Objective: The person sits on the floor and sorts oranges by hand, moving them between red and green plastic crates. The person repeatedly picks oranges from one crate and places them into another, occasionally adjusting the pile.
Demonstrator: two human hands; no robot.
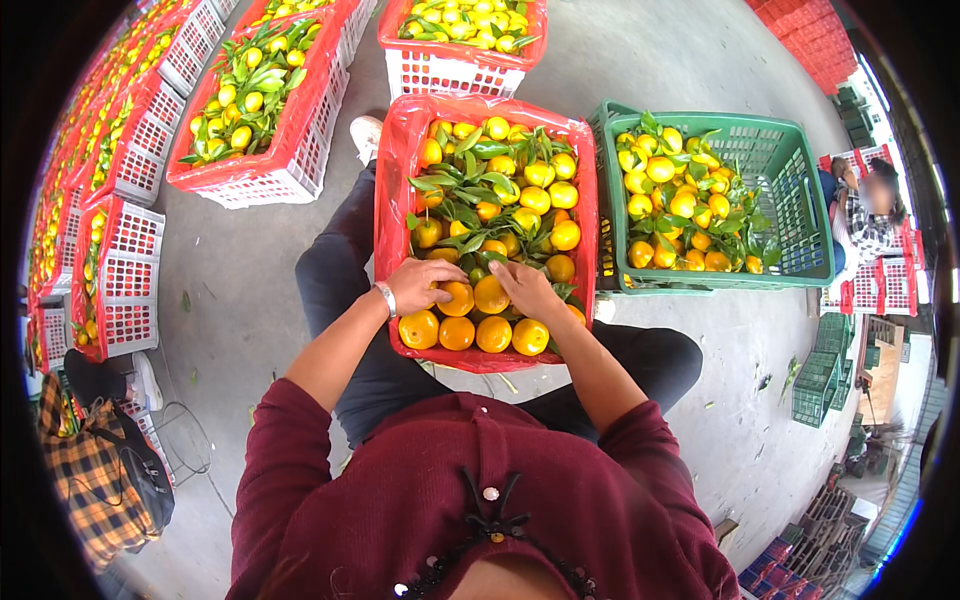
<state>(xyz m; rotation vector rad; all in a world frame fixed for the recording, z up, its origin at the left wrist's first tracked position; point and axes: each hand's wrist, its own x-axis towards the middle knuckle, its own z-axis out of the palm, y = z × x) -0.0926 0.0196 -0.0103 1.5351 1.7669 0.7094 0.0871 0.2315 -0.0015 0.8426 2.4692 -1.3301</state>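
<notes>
Between my knees stands a crate lined with red plastic film point(391, 187), full of orange citrus fruits with green leaves. A row of large fruits point(456, 334) lines its near edge. My left hand point(424, 286), a bracelet at its wrist, rests on an orange fruit point(454, 298) just behind that row; its fingers are partly curled and I cannot tell if they grip. My right hand point(525, 288) has its thumb and fingers at the fruit beside it point(491, 294); the fingertips are partly hidden. Green leaves point(472, 244) lie just beyond both hands.
A green plastic basket point(806, 172) with leafy citrus fruits stands close at the right. White crates with red liners point(315, 146) stand ahead and in stacks at the left. One person point(870, 210) sits far right; another, in a checked garment point(101, 480), is at the lower left.
</notes>
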